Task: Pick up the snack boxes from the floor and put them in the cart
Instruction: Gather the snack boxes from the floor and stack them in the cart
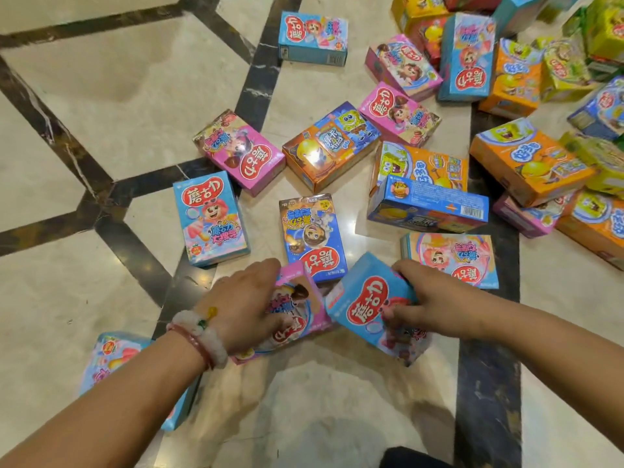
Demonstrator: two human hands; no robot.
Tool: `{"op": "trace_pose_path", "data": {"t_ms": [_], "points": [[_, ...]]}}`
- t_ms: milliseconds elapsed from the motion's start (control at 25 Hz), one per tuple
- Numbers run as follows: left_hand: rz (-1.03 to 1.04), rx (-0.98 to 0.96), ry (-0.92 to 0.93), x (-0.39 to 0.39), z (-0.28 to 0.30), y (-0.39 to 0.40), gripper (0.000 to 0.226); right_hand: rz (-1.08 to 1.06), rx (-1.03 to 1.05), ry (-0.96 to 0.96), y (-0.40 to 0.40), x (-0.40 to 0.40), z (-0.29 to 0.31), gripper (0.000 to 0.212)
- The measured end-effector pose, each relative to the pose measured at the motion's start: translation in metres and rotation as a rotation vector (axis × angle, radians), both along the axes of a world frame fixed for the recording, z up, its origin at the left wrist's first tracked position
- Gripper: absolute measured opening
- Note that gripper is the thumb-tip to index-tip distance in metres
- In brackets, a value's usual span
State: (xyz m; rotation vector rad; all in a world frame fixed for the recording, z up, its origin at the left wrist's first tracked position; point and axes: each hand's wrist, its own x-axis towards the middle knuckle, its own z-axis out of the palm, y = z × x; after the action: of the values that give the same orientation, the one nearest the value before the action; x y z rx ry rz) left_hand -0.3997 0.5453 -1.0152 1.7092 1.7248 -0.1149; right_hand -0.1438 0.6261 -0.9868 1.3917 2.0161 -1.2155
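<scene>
Head view looked down at a shiny floor [101, 96] with dark stripes, and snack boxes lay all over it. The landmark was the brown and blue box [312, 236] lying flat in the middle. Nearest to the person, well below and left of that box, a light blue box [111, 356] lay partly hidden under the left arm. A little farther, just below the brown and blue box, the left hand [244, 305] had its fingers curled around a pink box [293, 315]. That wrist wore a white bracelet [202, 332] and a thin red one. Just beside it, below and right of the brown and blue box, the right hand [429, 298] gripped a blue box [364, 304], with its fingers over the far edge and its thumb on the front. This blue box was tipped up, and its corner touched the pink box. The pink box covered the near edge of the brown and blue box. Left of the brown and blue box lay another blue box [211, 219]. Right of it lay a pale box with a pink-haired face [450, 258]. Beyond it sat a second pink box [241, 152], an orange and blue box [331, 145] and a long blue box [429, 206]. Farthest away, up and right of the brown and blue box, many more boxes were heaped together [526, 62]. No cart showed.
</scene>
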Motion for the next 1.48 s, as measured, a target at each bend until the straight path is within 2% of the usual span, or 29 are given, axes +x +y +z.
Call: {"op": "trace_pose_path", "data": {"t_ms": [40,120,200,280,360,560,720,880,960,1040,1160,1280,1480], "points": [[0.124,-0.022,-0.109,-0.003,0.007,-0.001,0.053,-0.116,-0.03,0.056,0.002,0.003,0.001,0.038],[0.479,-0.116,-0.447,-0.011,0.027,-0.002,0.053,-0.406,-0.16,0.2,0.002,0.004,0.016,0.029],[0.815,-0.239,-0.754,-0.016,0.061,-0.009,0.051,-0.72,-0.335,0.313,-0.006,0.003,0.045,0.03],[1.001,-0.285,-0.931,-0.019,0.107,-0.016,0.045,-0.887,-0.401,0.389,-0.017,0.001,0.088,0.028],[1.059,-0.291,-1.039,-0.021,0.165,-0.016,0.043,-0.955,-0.413,0.461,-0.025,-0.001,0.142,0.028],[1.046,-0.178,-1.12,-0.012,0.331,-0.013,0.041,-1.0,-0.405,0.59,-0.039,0.0,0.307,0.05],[1.034,-0.109,-1.126,-0.002,0.472,-0.019,0.053,-1.028,-0.372,0.687,-0.047,0.0,0.448,0.034],[0.946,-0.142,-1.174,0.014,0.597,-0.022,0.047,-1.041,-0.289,0.743,-0.07,0.005,0.561,0.037],[0.881,-0.133,-1.165,0.019,0.635,-0.025,0.043,-1.062,-0.242,0.779,-0.09,0.006,0.598,0.036],[0.785,-0.122,-1.145,0.023,0.663,-0.028,0.04,-1.149,-0.145,0.819,-0.112,0.009,0.628,0.024],[0.647,-0.124,-1.146,0.031,0.694,-0.044,0.021,-1.328,-0.03,0.917,-0.155,0.013,0.667,0.014],[0.524,-0.163,-1.132,0.043,0.719,-0.064,0.017,-1.494,0.081,0.973,-0.211,0.02,0.695,0.014],[0.269,-0.304,-1.075,0.102,0.757,-0.103,0.017,-1.763,0.249,0.945,-0.329,0.055,0.724,0.02]]}}
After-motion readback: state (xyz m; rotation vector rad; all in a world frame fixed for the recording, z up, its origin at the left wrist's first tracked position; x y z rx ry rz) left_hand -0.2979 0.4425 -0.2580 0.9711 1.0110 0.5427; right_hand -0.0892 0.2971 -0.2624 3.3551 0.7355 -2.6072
